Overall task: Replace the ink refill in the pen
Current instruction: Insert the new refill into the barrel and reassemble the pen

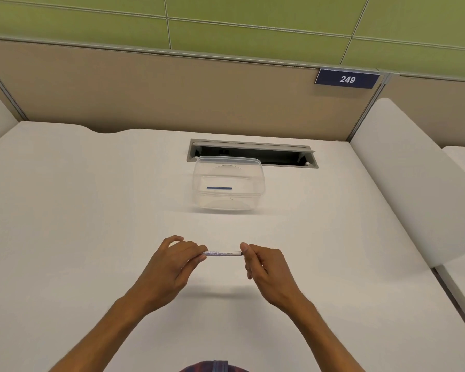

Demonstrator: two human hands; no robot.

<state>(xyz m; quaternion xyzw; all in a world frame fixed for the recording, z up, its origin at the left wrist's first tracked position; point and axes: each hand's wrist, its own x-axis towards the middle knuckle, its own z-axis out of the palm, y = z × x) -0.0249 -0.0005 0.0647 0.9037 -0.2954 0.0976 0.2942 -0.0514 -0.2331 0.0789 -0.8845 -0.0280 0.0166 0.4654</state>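
A white pen (223, 253) with blue print lies level above the desk, held between both hands. My left hand (172, 267) grips its left end with curled fingers. My right hand (263, 267) pinches its right end between thumb and fingers. Both ends of the pen are hidden by the fingers. Farther back, a thin blue refill (219, 188) lies inside a clear plastic container (255, 183).
The white desk (91, 210) has an open grey cable slot (279, 155) just behind the container. Beige partition panels close the back, with a blue sign reading 249 (347, 79). A white side divider (403, 183) stands on the right.
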